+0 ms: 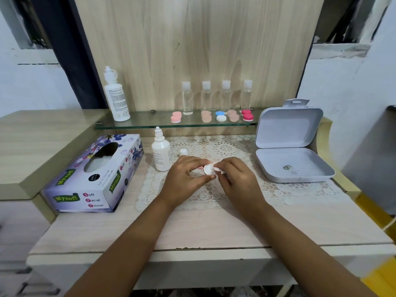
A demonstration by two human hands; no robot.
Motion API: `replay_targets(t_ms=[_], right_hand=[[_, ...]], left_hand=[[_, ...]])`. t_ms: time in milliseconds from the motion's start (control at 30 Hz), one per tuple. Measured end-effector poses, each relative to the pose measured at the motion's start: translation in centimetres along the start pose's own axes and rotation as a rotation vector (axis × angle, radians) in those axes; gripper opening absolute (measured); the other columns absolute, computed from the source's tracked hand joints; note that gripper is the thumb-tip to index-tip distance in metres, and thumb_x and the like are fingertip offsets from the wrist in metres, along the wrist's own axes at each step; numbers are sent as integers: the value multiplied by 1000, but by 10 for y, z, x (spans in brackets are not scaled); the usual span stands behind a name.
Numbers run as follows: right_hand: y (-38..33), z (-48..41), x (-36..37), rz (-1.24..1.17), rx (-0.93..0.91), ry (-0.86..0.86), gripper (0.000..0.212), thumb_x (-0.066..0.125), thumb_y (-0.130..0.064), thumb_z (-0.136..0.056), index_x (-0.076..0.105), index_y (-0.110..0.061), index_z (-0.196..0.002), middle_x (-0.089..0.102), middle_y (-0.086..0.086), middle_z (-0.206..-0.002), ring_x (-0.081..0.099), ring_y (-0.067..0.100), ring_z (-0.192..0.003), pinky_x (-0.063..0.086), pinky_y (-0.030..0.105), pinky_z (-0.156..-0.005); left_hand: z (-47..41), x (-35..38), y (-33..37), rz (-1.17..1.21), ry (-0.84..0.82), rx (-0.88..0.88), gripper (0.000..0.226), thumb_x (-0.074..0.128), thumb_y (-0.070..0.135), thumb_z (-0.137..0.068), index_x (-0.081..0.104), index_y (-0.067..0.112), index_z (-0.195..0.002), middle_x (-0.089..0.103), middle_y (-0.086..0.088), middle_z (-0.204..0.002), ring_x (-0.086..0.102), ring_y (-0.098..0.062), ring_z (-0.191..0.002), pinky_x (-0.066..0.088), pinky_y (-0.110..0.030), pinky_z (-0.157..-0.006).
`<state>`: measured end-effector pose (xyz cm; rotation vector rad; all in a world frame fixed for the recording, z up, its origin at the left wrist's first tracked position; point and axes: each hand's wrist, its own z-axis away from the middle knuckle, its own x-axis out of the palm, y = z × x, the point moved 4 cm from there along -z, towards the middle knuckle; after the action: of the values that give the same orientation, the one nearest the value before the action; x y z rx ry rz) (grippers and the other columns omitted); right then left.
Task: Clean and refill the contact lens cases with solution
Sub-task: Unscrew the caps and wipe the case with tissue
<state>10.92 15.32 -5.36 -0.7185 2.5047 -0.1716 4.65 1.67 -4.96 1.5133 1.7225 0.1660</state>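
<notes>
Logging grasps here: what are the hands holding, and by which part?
A small white round case piece, pinched at its rim by the left hand; the right hand pinches its other side. Cap or cup: cannot tell.

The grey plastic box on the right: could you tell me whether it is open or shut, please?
Open: the grey box has its lid raised.

White lace mat (235,189) — purple floral tissue box (94,174)
</notes>
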Motion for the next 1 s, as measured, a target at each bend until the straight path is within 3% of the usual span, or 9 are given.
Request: replay_targets(t_ms=[233, 400, 567, 767, 1000], right_hand=[[-11, 1, 2, -6, -116, -69, 20, 50, -5, -83, 67, -3, -92, 64, 8, -88, 55, 18, -85, 49, 34, -69], [-4, -2, 2, 18, -53, -3, 21, 48, -4, -82, 68, -1, -90, 64, 10, -84, 55, 20, -81, 52, 37, -64], [-14, 2, 6, 28, -137, -109, 20, 49, -6, -84, 67, -4, -90, 64, 7, -90, 54, 18, -85, 46, 34, -68], [-1, -4, -3, 33, -33, 46, 23, 45, -4, -83, 66, 4, -85, 61, 14, -81, 55, 23, -76, 52, 39, -61], [-3, 2, -2, -30, -17, -46, 23, 45, -4, -84, 66, 2, -89, 60, 12, -83, 59, 27, -74, 50, 37, -65]], left_hand=[[0, 0, 3, -14, -6, 14, 33, 73, 32, -68, 71, 25, -100, 60, 27, -92, 52, -1, -94, 43, -19, -84], [0, 3, 3, -25, -31, 8, 34, 75, 37, -67, 73, 23, -98, 64, 21, -91, 51, 2, -95, 41, -17, -84], [2, 4, 1, -67, -65, 1, 37, 67, 33, -67, 73, 18, -101, 64, 18, -93, 48, 1, -95, 42, -23, -86], [1, 0, 3, -50, -8, 22, 36, 75, 38, -66, 74, 19, -96, 64, 18, -91, 51, 0, -93, 43, -22, -84], [0, -3, 0, -51, 26, 23, 35, 78, 34, -66, 73, 19, -98, 67, 13, -91, 51, -2, -92, 40, -15, -83]])
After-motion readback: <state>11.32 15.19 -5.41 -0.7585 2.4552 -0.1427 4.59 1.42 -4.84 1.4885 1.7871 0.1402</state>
